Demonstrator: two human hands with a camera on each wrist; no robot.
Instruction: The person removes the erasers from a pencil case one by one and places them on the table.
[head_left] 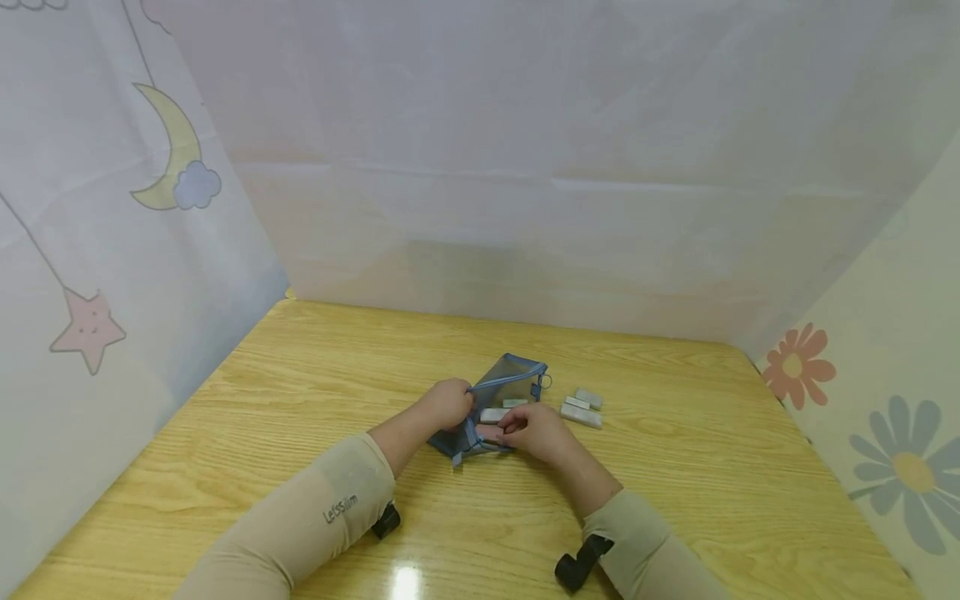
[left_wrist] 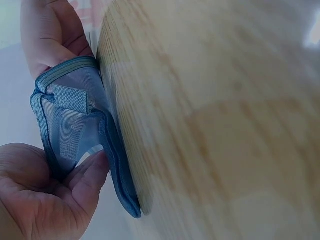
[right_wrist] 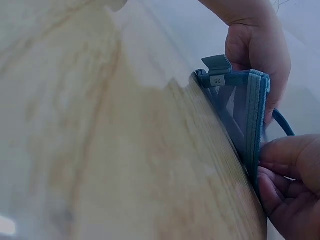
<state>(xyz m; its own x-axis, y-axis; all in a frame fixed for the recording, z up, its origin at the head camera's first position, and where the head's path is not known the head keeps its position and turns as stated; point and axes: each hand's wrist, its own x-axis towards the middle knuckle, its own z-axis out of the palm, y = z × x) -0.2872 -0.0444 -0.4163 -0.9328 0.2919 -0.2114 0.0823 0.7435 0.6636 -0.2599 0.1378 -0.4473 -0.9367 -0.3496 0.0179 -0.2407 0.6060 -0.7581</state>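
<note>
A see-through mesh zipper pouch [head_left: 510, 367] with blue trim lies on the table, its mouth spread apart. My left hand [head_left: 450, 404] grips the near-left edge of that mouth; in the left wrist view, thumb and fingers pinch the mesh [left_wrist: 65, 130]. At the opening, my right hand [head_left: 538, 431] pinches the right end of a small pinkish block [head_left: 490, 432]. A whitish block [head_left: 493, 415] and a smaller pale one [head_left: 515, 403] show at the pouch beyond it. In the right wrist view, the right fingertips are partly hidden behind the pouch's zipper edge [right_wrist: 254, 120].
Right of the pouch lie a long pale block [head_left: 581, 415], a small whitish block [head_left: 577, 402] and a greyish block [head_left: 589, 398]. A metal ring [head_left: 546, 381] hangs at the pouch's far corner. Printed cloth walls surround the wooden table [head_left: 675, 467].
</note>
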